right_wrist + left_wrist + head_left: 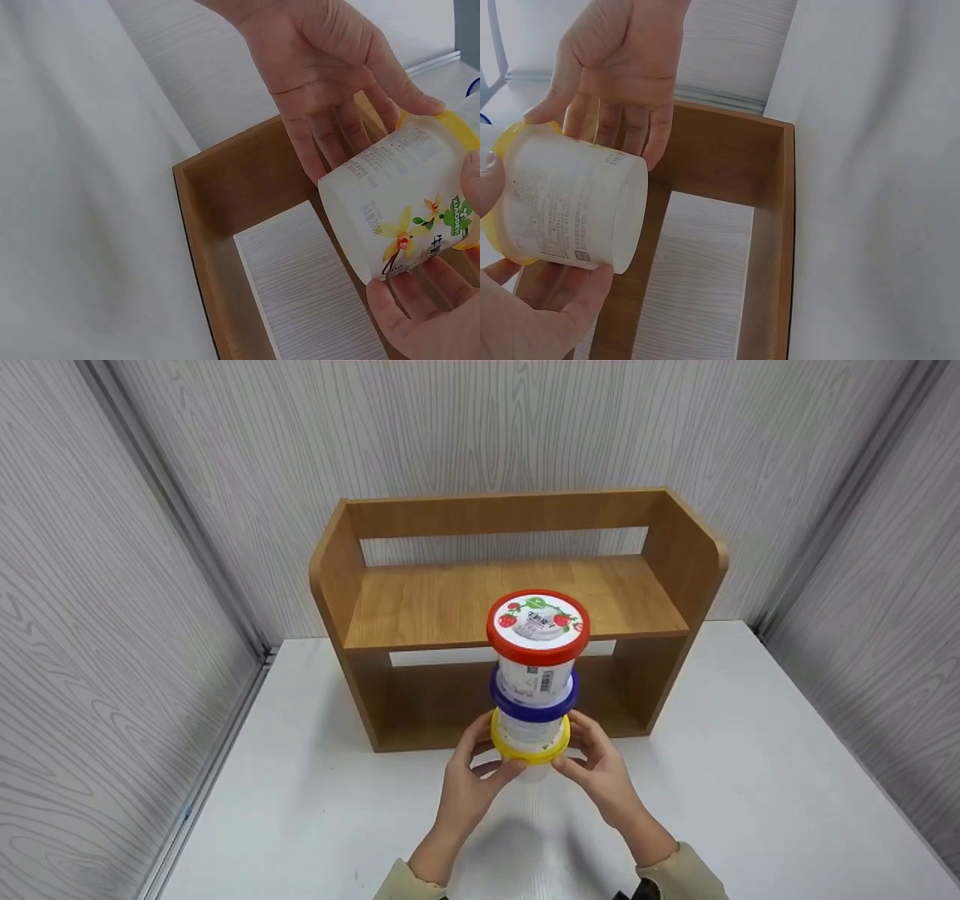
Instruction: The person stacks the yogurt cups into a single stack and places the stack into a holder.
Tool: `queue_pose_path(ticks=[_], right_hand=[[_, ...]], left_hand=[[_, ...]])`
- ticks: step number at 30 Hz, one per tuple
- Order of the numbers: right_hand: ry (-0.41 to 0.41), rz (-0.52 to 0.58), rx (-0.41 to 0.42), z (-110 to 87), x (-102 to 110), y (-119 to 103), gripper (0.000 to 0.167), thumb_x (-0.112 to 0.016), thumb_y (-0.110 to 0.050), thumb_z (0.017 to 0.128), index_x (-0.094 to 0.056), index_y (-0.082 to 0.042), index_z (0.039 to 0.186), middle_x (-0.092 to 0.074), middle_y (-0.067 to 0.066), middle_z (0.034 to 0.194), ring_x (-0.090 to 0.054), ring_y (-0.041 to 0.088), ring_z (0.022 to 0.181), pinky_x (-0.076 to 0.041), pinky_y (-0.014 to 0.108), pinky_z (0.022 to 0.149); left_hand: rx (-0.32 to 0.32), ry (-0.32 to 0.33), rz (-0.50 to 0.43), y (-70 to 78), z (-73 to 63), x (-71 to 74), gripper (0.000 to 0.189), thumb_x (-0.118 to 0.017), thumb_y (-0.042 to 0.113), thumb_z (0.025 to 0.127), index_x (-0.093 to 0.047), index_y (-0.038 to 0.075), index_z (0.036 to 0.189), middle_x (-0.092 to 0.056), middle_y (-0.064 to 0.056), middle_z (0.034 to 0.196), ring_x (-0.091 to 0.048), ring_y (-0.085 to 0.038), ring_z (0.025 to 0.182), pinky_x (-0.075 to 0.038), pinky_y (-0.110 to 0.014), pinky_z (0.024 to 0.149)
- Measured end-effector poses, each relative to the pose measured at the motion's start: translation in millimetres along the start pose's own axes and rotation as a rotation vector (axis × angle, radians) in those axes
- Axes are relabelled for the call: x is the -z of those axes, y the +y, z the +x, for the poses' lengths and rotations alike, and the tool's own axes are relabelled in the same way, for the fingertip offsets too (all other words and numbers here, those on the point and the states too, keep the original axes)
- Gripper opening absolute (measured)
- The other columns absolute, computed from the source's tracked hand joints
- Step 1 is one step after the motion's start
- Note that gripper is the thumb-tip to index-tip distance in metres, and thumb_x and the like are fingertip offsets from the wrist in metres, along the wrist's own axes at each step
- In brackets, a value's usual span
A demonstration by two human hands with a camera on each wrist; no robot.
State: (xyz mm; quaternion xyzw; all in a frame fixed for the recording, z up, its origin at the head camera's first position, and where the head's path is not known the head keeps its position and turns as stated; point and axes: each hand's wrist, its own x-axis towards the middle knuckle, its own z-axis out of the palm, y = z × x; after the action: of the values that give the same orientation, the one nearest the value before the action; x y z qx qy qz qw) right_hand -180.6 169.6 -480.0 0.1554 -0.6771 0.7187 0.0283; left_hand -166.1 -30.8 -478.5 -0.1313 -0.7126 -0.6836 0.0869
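Three white lidded tubs stand stacked upright. On top is the red-lidded tub [538, 626], with strawberries printed on its lid. Below it comes the blue-lidded tub [534, 712], and the yellow-lidded tub [531, 756] is lowest. My left hand [466, 787] grips the yellow-lidded tub from the left, thumb at its lid rim. From the right, my right hand [606, 780] holds the same tub in a matching way. The stack is off the table, its shadow falling below. In the right wrist view, the yellow-lidded tub [405, 202] shows a printed yellow flower and its bare lower edge.
A two-tier wooden shelf [420, 604] stands just behind the stack, with side panels and a back rail. It rests on a white table [757, 750]. Grey wood-grained walls [487, 427] enclose the back and both sides.
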Motion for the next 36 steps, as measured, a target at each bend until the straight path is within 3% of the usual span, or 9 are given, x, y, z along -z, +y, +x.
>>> queue_pose_path(ticks=[13,20,27,36], right_hand=[[0.024,-0.045,0.033,3.9,0,-11,0.06,-0.068,-0.01,0.084,-0.04,-0.011,0.136,-0.049,0.009,0.127,-0.049,0.029,0.112,-0.045,0.038,0.094],[0.006,-0.035,0.042,7.1,0,-22,0.057,-0.065,-0.005,0.085,-0.04,-0.009,0.136,-0.05,0.011,0.126,-0.049,0.031,0.108,-0.048,0.039,0.089],[-0.001,-0.038,0.069,12.2,2,-29,0.056,-0.065,-0.007,0.086,-0.04,-0.013,0.137,-0.051,0.01,0.125,-0.054,0.031,0.106,-0.048,0.039,0.089],[-0.01,-0.022,0.076,20.5,6,-40,0.056,-0.064,-0.009,0.087,-0.041,-0.015,0.137,-0.05,0.011,0.125,-0.055,0.028,0.11,-0.049,0.039,0.089]], left_hand=[[-0.04,-0.007,-0.003,11.4,6.1,-0.2,0.066,-0.07,0.033,0.082,-0.039,0.021,0.139,-0.051,0.003,0.127,-0.052,-0.02,0.109,-0.049,-0.031,0.088],[-0.072,-0.009,-0.013,17.6,9.7,-0.4,0.064,-0.069,0.03,0.084,-0.039,0.019,0.139,-0.052,-0.001,0.126,-0.055,-0.021,0.103,-0.049,-0.034,0.088],[-0.044,-0.016,-0.028,26.9,16.3,-1.2,0.064,-0.07,0.035,0.083,-0.039,0.024,0.138,-0.052,0.004,0.125,-0.057,-0.018,0.104,-0.048,-0.033,0.089],[-0.054,-0.001,-0.016,33.6,24.8,-4.5,0.066,-0.07,0.039,0.082,-0.039,0.026,0.139,-0.052,0.007,0.127,-0.055,-0.012,0.108,-0.048,-0.029,0.089]])
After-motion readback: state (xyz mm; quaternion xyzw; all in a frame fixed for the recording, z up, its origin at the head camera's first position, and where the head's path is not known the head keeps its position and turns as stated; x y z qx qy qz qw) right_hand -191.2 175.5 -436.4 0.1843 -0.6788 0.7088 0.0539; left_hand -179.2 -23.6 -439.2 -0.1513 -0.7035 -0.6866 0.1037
